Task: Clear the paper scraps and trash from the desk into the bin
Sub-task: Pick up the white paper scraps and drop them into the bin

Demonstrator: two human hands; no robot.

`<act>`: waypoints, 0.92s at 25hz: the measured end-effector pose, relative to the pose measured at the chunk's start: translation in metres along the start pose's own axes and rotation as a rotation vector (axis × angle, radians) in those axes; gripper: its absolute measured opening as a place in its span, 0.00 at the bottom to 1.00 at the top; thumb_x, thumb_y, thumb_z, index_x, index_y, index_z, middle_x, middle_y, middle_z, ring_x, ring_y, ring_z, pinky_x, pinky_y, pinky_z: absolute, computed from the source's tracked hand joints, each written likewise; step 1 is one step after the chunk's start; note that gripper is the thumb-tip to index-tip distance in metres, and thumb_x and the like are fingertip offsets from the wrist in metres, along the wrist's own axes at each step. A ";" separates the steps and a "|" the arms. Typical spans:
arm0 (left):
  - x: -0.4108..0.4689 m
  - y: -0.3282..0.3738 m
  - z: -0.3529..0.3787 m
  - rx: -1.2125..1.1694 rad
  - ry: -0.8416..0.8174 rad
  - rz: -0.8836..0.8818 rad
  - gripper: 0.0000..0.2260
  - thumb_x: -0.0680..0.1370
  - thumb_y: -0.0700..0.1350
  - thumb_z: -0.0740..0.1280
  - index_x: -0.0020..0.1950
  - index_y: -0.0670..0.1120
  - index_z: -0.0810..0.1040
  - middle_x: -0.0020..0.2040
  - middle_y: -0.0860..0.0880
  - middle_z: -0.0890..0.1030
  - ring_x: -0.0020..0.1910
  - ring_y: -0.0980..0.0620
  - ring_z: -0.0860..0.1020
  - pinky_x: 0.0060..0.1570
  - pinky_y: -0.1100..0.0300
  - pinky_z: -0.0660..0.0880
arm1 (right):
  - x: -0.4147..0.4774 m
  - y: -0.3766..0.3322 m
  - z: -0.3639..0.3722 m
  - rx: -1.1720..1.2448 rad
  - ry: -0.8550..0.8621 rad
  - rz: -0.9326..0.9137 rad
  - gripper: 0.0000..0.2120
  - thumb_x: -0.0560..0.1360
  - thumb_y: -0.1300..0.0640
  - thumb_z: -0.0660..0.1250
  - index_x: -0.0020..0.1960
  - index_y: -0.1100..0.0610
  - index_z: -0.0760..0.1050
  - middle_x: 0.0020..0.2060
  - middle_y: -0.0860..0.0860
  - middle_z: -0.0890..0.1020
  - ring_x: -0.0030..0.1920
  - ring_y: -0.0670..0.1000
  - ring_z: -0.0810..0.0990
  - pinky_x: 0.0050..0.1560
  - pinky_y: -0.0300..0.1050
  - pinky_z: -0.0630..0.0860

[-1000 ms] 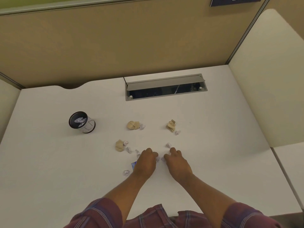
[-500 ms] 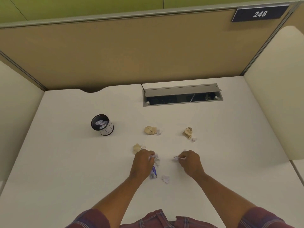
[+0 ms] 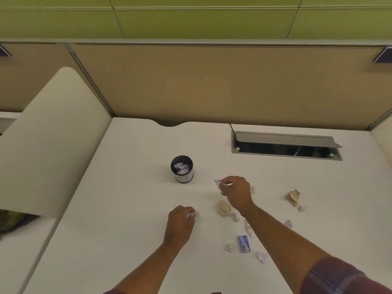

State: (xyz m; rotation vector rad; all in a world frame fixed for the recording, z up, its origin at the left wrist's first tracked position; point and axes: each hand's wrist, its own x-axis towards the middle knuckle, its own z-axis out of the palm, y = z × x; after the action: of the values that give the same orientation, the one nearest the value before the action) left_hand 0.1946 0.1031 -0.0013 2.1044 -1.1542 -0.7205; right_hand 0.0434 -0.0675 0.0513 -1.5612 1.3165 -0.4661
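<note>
The bin (image 3: 182,169), a small black cup with white crumpled paper already inside, stood on the white counter (image 3: 127,209) at about ten o'clock from the right hand (image 3: 235,190). That hand's grip was pinched on a white paper scrap (image 3: 218,182), held just to the right of the bin. The left hand (image 3: 180,221) had its grip closed round another white crumpled scrap (image 3: 194,214), nearer the person, at about six o'clock from the bin.

Half a second before, both hands had been down among the litter, picking; now both were loaded and had swung toward the bin, so the drop looked like the next step.

Plenty remained. A tan paper wad (image 3: 223,208) lay just beside the right wrist, a second tan wad (image 3: 293,197) well out at three o'clock, and small white scraps trailed toward five o'clock around a blue wrapper (image 3: 244,244). Further out, the open cable tray (image 3: 286,146) sat at the counter's back edge below the tan partition (image 3: 212,81).
</note>
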 end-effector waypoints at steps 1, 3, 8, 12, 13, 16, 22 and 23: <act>0.000 -0.009 -0.010 -0.006 0.023 -0.006 0.12 0.76 0.34 0.67 0.44 0.50 0.86 0.45 0.56 0.87 0.47 0.58 0.82 0.53 0.54 0.80 | 0.011 -0.015 0.015 -0.066 -0.010 -0.055 0.06 0.75 0.55 0.75 0.41 0.55 0.87 0.37 0.50 0.86 0.35 0.48 0.82 0.42 0.41 0.76; -0.001 -0.026 -0.028 -0.009 0.063 -0.039 0.13 0.76 0.34 0.67 0.43 0.51 0.86 0.43 0.59 0.86 0.46 0.60 0.82 0.52 0.55 0.80 | 0.033 -0.043 0.042 -0.225 -0.030 -0.142 0.09 0.76 0.53 0.73 0.44 0.57 0.87 0.39 0.51 0.86 0.38 0.48 0.80 0.40 0.33 0.72; -0.006 -0.062 -0.061 -0.025 0.156 -0.100 0.13 0.75 0.34 0.69 0.43 0.52 0.85 0.42 0.63 0.84 0.45 0.61 0.81 0.51 0.55 0.80 | 0.073 -0.088 0.098 -0.525 -0.162 -0.174 0.08 0.73 0.64 0.67 0.35 0.64 0.79 0.31 0.57 0.77 0.33 0.56 0.73 0.32 0.42 0.64; -0.003 -0.079 -0.075 -0.042 0.203 -0.086 0.13 0.76 0.34 0.69 0.43 0.52 0.85 0.43 0.61 0.86 0.45 0.61 0.82 0.51 0.54 0.81 | 0.091 -0.107 0.120 -0.715 -0.302 -0.166 0.13 0.76 0.55 0.71 0.37 0.62 0.77 0.33 0.56 0.74 0.34 0.55 0.73 0.35 0.42 0.67; 0.000 -0.080 -0.077 -0.048 0.214 -0.080 0.13 0.75 0.34 0.69 0.43 0.52 0.85 0.44 0.61 0.86 0.46 0.61 0.82 0.52 0.54 0.81 | 0.093 -0.107 0.122 -0.748 -0.324 -0.188 0.10 0.76 0.56 0.70 0.42 0.63 0.81 0.37 0.57 0.78 0.38 0.56 0.78 0.38 0.43 0.71; 0.012 -0.079 -0.083 -0.081 0.258 -0.064 0.13 0.75 0.34 0.69 0.45 0.52 0.86 0.45 0.60 0.87 0.47 0.60 0.83 0.53 0.54 0.81 | 0.090 -0.100 0.120 -0.674 -0.287 -0.252 0.06 0.74 0.65 0.65 0.44 0.65 0.81 0.42 0.60 0.82 0.45 0.60 0.80 0.43 0.50 0.76; 0.057 -0.043 -0.092 -0.105 0.281 0.019 0.11 0.77 0.36 0.68 0.46 0.52 0.86 0.45 0.57 0.87 0.47 0.57 0.82 0.50 0.55 0.81 | 0.076 -0.077 0.090 -0.428 -0.169 -0.282 0.16 0.75 0.62 0.70 0.62 0.58 0.81 0.58 0.54 0.85 0.53 0.51 0.83 0.55 0.39 0.75; 0.066 -0.036 -0.092 -0.106 0.281 0.032 0.10 0.77 0.37 0.68 0.46 0.51 0.86 0.44 0.55 0.86 0.45 0.55 0.82 0.49 0.54 0.81 | 0.074 -0.072 0.085 -0.412 -0.155 -0.276 0.17 0.75 0.64 0.70 0.63 0.56 0.81 0.60 0.52 0.84 0.52 0.50 0.83 0.54 0.36 0.75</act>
State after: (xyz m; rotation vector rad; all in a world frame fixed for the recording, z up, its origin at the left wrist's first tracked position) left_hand 0.3093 0.0849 0.0220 2.0168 -0.9724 -0.4432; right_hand 0.1719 -0.1038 0.0549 -2.0931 1.1279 -0.2424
